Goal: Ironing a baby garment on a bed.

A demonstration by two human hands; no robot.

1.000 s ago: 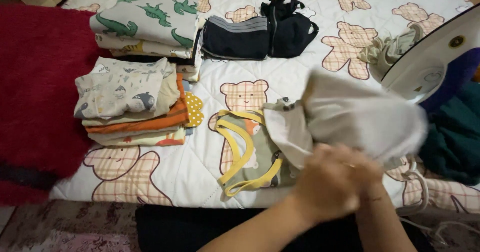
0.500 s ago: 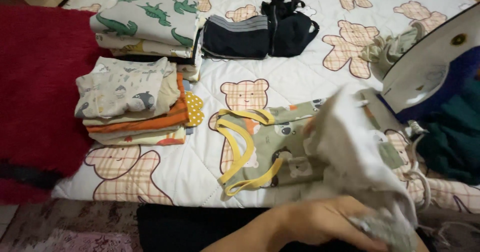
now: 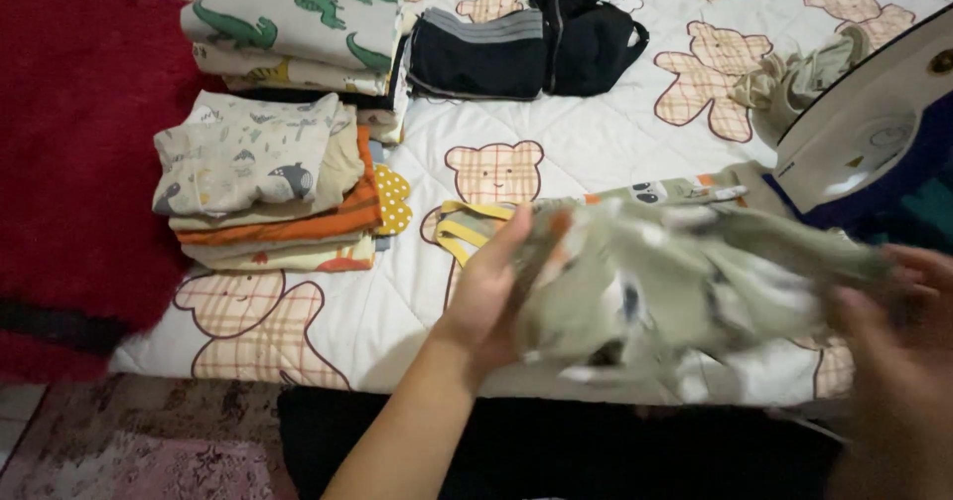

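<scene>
**Olive garment held up between both hands over the bear quilt**

The bed is covered by a white quilt printed with plaid teddy bears, and a red blanket lies along its left side. At the right edge a large white iron leans over a dark blue and green heap. On the quilt's left stand two stacks of folded children's clothes: a far stack topped by a green dinosaur print, and a nearer stack with a grey animal-print top over orange stripes. Folded dark navy clothes lie further back in the middle, and a crumpled pale green piece sits beside the iron.

Above the quilt's near edge, an olive green garment with small animal prints is bunched and blurred in the air. The left hand has its grip closed on the garment's left side, thumb up. The right hand meets the garment's right end, apparently holding it, though the blur hides the fingers. A yellow-trimmed edge shows on the quilt just beside the left hand.
</scene>
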